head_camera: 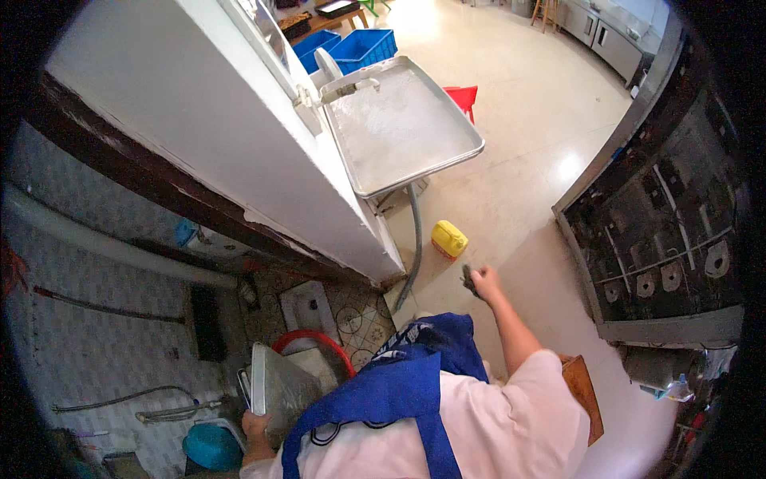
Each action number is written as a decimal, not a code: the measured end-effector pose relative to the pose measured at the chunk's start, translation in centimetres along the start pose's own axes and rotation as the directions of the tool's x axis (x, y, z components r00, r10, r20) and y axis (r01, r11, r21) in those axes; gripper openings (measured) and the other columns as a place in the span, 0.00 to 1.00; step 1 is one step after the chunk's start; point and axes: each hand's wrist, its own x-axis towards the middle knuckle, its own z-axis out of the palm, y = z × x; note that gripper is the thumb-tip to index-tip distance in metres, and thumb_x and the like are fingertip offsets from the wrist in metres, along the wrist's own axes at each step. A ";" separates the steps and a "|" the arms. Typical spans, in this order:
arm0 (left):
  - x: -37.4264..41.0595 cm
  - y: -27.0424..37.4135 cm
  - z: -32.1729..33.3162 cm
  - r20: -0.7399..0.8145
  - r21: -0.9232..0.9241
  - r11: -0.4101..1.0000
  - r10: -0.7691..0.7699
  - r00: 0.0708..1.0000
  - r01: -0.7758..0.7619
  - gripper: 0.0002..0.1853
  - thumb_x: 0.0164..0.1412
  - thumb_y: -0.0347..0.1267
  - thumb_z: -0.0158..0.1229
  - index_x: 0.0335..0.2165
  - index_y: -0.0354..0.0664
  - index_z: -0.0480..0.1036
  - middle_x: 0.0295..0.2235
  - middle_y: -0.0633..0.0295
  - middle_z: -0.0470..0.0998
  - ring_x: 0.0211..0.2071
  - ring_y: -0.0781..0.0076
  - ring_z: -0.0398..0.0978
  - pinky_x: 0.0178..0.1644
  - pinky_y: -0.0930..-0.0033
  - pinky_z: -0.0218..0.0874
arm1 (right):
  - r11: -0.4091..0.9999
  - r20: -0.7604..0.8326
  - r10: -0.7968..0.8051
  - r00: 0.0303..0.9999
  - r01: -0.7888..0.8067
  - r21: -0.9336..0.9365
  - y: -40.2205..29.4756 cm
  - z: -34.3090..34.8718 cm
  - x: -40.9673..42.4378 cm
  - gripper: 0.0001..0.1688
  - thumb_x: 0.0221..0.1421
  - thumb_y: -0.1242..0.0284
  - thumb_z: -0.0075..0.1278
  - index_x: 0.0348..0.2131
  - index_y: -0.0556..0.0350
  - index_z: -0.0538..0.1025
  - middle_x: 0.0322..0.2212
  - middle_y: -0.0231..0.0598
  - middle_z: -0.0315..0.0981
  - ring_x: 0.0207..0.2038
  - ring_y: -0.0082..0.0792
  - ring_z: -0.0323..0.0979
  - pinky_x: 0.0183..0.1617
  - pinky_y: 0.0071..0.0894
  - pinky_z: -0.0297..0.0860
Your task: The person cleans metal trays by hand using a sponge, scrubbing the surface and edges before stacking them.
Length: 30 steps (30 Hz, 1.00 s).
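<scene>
My left hand [256, 424] grips the rim of a metal tray [281, 389], which is tilted on its side at the lower left. In my right hand [488, 282], held out over the pale floor, is a dark scouring pad [471, 281]. Just beyond it a yellow plastic jug [449, 238] stands on the floor. Another large metal tray [401, 126] lies below a wall tap [353, 90], with a grey drain hose [417, 245] hanging beneath. My blue apron hides part of what is below me.
A white wall corner [383, 272] divides the room from a tiled washroom with a squat toilet [310, 308] and a red basin [323, 338]. Blue crates [365, 48] and a red stool [464, 99] are ahead. A dark metal oven or rack [658, 227] stands at right, a wooden stool [583, 395] behind me.
</scene>
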 end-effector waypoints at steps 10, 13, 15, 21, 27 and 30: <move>-8.3 7.8 -2.1 -0.003 -0.318 0.929 0.198 0.980 -0.189 0.33 0.32 0.45 0.73 0.36 0.32 0.76 0.33 0.44 0.79 0.40 0.50 0.77 0.45 0.54 0.67 | 0.896 -0.323 0.442 0.837 -0.397 0.196 18.5 -9.6 -6.6 0.21 0.47 0.61 0.51 0.29 0.66 0.76 0.27 0.49 0.77 0.31 0.38 0.74 0.38 0.39 0.69; -7.5 8.6 -1.1 -0.015 0.006 1.000 -0.012 1.000 0.012 0.43 0.30 0.48 0.73 0.43 0.29 0.71 0.40 0.42 0.76 0.45 0.49 0.74 0.49 0.55 0.65 | 0.853 -0.288 0.521 0.804 -0.476 0.213 21.7 -10.7 -6.0 0.22 0.46 0.62 0.50 0.30 0.67 0.77 0.27 0.50 0.77 0.33 0.40 0.75 0.39 0.41 0.69; -7.4 9.8 -0.2 -0.025 0.125 0.992 -0.014 1.000 0.017 0.48 0.29 0.49 0.73 0.47 0.28 0.69 0.44 0.42 0.74 0.48 0.48 0.72 0.51 0.56 0.64 | 0.813 -0.246 0.581 0.776 -0.538 0.225 25.1 -11.6 -4.7 0.22 0.46 0.62 0.50 0.30 0.68 0.78 0.27 0.51 0.77 0.33 0.42 0.76 0.39 0.42 0.69; -8.1 11.1 -1.0 -0.079 0.036 0.997 -0.061 0.995 0.064 0.50 0.29 0.50 0.73 0.49 0.29 0.67 0.48 0.44 0.72 0.51 0.50 0.69 0.54 0.57 0.63 | 0.832 -0.223 0.554 0.802 -0.539 0.128 25.7 -15.4 -3.1 0.23 0.45 0.61 0.50 0.25 0.69 0.78 0.28 0.53 0.78 0.33 0.44 0.76 0.40 0.43 0.69; -10.5 14.9 -2.0 -0.083 0.022 1.000 0.008 0.997 -0.006 0.45 0.31 0.48 0.73 0.48 0.36 0.70 0.46 0.46 0.74 0.50 0.51 0.71 0.53 0.57 0.63 | 0.855 -0.117 0.507 0.854 -0.515 -0.061 28.3 -19.5 4.4 0.23 0.45 0.57 0.48 0.24 0.60 0.80 0.24 0.50 0.78 0.28 0.43 0.76 0.36 0.42 0.70; -13.0 16.5 -2.5 -0.086 0.007 1.000 -0.013 0.996 0.014 0.43 0.32 0.47 0.73 0.48 0.38 0.70 0.45 0.47 0.75 0.49 0.51 0.72 0.51 0.56 0.64 | 0.902 -0.105 0.321 0.941 -0.337 -0.269 23.4 -19.1 8.5 0.22 0.45 0.56 0.49 0.22 0.58 0.80 0.22 0.49 0.77 0.26 0.45 0.76 0.34 0.43 0.70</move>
